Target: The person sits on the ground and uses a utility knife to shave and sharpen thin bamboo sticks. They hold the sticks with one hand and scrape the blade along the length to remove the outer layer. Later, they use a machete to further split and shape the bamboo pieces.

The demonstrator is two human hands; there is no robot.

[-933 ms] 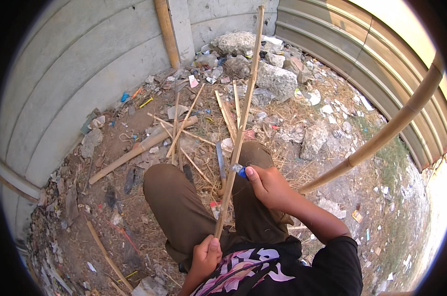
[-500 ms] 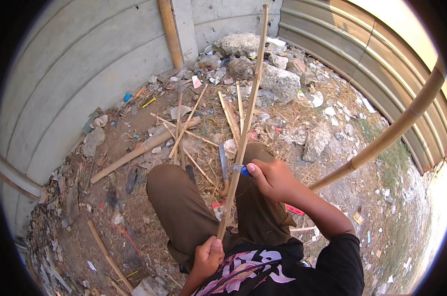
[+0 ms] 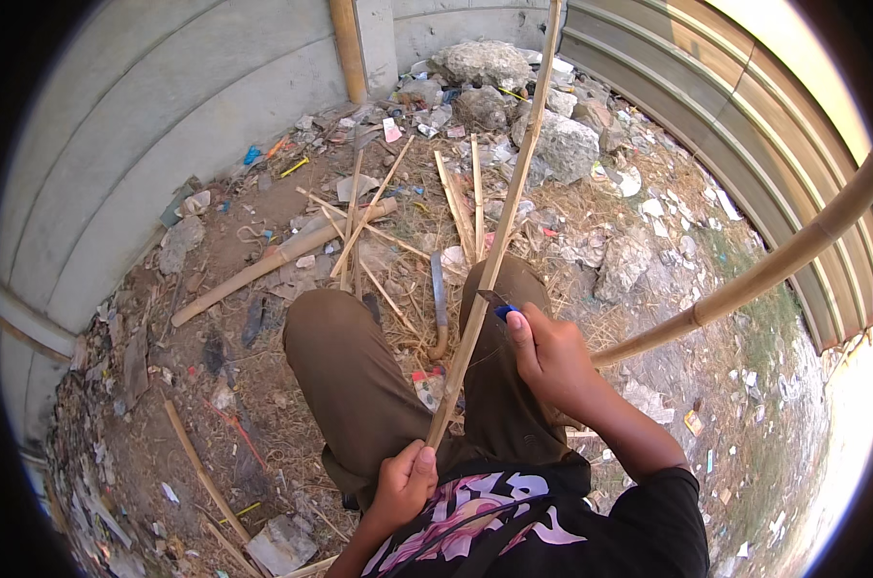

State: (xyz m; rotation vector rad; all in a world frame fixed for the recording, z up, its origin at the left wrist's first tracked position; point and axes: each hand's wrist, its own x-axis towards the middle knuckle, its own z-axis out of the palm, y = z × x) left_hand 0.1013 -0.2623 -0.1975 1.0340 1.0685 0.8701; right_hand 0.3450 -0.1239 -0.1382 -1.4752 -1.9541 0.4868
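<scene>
A long split bamboo strip (image 3: 515, 197) runs from my lap up past the top edge, leaning slightly right. My left hand (image 3: 404, 484) is closed around its lower end, close to my shirt. In my closed right hand (image 3: 552, 361) is a small blue-handled knife (image 3: 504, 311), mostly covered by the fingers. Its dark blade meets the strip above my right thigh. On the ground between my knees lies a machete (image 3: 439, 294) with a curved wooden handle.
Several thin bamboo strips (image 3: 371, 214) and a thicker bamboo piece (image 3: 277, 268) lie ahead. A bamboo pole (image 3: 745, 294) slants in from the right. Rocks (image 3: 557, 144) and litter lie near the concrete wall (image 3: 167, 135) and ribbed metal fence (image 3: 687, 82).
The view has shifted slightly, and the strip's top now passes out of frame. The knife blade has turned and looks darker; both hands keep their grips.
</scene>
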